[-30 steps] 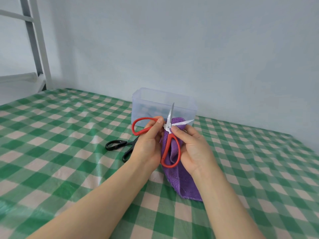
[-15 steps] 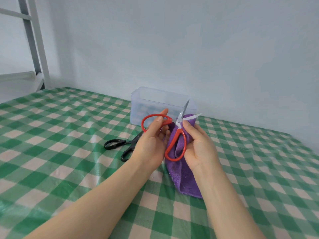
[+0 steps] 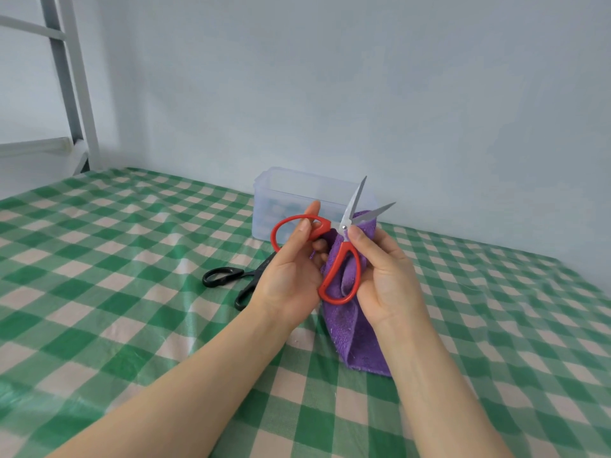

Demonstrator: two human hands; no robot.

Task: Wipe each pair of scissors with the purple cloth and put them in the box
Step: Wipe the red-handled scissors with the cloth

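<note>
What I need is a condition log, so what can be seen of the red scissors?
The red scissors have two red loop handles that look plastic and short silvery metal blades, spread open, tips pointing up and right. They are held up in front of the clear box. The left hand grips the upper loop; the right hand presses its thumb beside the pivot, with the purple cloth behind the lower loop.

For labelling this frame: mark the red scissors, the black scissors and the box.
red scissors (image 3: 345, 250), head view, red handle below the pivot.
black scissors (image 3: 238, 274), head view, left handle.
box (image 3: 284, 209), head view, near clear wall.
</note>
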